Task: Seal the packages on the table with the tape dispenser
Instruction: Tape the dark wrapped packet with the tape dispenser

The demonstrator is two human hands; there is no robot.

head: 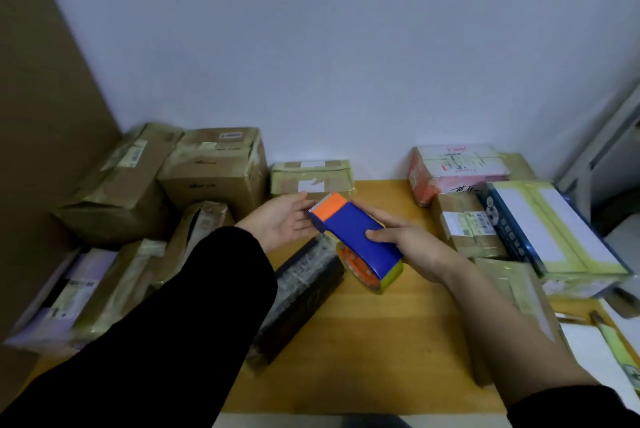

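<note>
A blue tape dispenser [356, 237] with an orange front flap, a toothed cutter and a yellowish tape roll is held above the wooden table [381, 341]. My right hand [412, 244] grips its rear, thumb on top. My left hand [284, 221] lies palm up with relaxed fingers at the cutter end, fingertips touching or almost touching it. A long black-wrapped package [301, 292] lies on the table just below the dispenser.
Brown taped cartons [211, 171] are stacked at the left, a small taped box [311, 176] stands by the wall, and a pink package [453, 168], a brown box [467, 226] and a blue-edged flat box [554, 237] crowd the right. A tall cardboard sheet leans far left.
</note>
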